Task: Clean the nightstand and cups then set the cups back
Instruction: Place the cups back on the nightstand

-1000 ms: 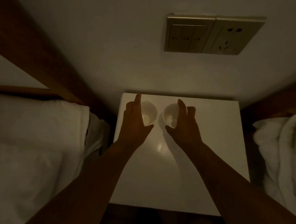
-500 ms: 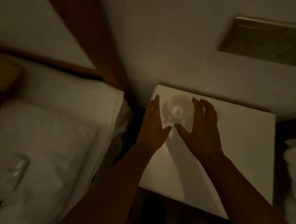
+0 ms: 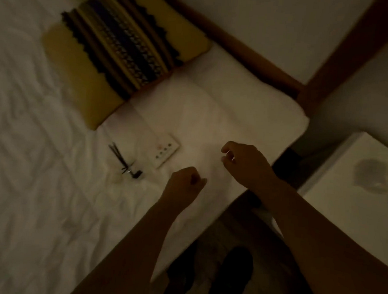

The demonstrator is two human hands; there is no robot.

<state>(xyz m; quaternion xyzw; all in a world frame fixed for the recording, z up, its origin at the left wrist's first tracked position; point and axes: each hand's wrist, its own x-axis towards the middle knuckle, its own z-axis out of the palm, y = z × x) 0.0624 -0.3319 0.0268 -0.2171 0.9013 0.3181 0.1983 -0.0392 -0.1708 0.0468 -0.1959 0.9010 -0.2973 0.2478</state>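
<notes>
head view: left hand (image 3: 181, 187) fisted, right hand (image 3: 244, 164) loosely curled, cups (image 3: 379, 180) upright.

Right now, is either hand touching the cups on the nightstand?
Apart. The head view shows the left hand and right hand over the white bed, while the blurred cups sit on the nightstand, well clear of both.

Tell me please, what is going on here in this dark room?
A person stands between a bed and a white nightstand. Both hands are over the bed's corner and hold nothing that I can see: the left hand is loosely closed, the right hand half curled. Two blurred cups stand on the nightstand, away from the hands. On the sheet lie a small white remote, a dark bundle that may be a cable, and a patterned pillow.
</notes>
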